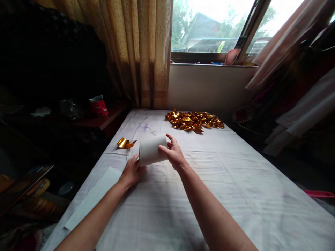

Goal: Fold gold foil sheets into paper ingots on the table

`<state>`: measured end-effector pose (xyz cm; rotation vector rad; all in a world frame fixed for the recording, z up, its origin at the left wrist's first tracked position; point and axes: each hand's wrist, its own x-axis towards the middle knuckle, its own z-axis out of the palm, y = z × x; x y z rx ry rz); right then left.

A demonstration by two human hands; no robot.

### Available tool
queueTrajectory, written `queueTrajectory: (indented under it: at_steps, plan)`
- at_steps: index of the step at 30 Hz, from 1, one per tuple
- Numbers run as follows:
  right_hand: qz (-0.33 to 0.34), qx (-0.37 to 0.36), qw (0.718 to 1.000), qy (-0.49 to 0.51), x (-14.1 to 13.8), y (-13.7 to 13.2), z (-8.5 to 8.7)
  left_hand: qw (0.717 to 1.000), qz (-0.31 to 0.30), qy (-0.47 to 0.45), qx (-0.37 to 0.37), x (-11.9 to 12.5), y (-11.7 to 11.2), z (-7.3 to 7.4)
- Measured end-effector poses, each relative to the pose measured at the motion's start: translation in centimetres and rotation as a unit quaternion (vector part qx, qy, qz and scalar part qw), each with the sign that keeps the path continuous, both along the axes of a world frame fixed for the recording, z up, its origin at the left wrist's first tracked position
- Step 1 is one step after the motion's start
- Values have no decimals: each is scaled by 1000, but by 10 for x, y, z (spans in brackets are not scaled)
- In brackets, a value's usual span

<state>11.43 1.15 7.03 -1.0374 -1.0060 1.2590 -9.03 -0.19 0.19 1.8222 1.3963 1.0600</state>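
Note:
Both my hands hold a white paper roll [151,149] just above the white cloth-covered table [235,195]. My left hand [132,170] cups its lower left end with the fingers curled under it. My right hand [173,152] grips its right side, fingers wrapped over the top. A single folded gold foil piece [125,143] lies just left of the roll. A pile of several folded gold foil pieces [194,120] sits at the far end of the table. A white paper strip [96,193] lies along the table's left edge, under my left forearm.
A dark side table on the left carries a red cup [98,105] and a glass jar [70,108]. Tan curtains [138,52] hang behind, beside a window [209,28]. Hanging clothes fill the right side [300,104].

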Motion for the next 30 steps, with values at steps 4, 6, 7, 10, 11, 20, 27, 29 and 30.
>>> queueTrajectory:
  at_steps: [4,6,7,10,11,20,27,29,30]
  plan:
    - [0,13,997,77,-4,3,3,990,23,-130,-54,11,8,5]
    - [6,-13,997,73,-11,2,-8,983,51,-161,-66,2,14,7]
    - [9,-39,998,57,-14,0,-16,978,73,-180,-71,-5,17,8]
    - [-14,-114,992,-48,-18,-7,-42,955,139,-239,-102,-28,20,11]
    - [-32,-129,988,-80,-18,-8,-49,951,144,-248,-113,-32,20,13]
    - [-49,-97,962,-252,-14,0,-63,961,68,-217,-156,1,7,16]
    - [-61,-94,952,-285,-29,14,-59,986,101,-133,-14,-7,21,2]
    - [-49,-102,952,-283,-25,15,-59,987,104,-125,-3,-9,22,-2]
    - [-43,-104,957,-267,-23,15,-60,987,102,-128,0,-10,22,-3]
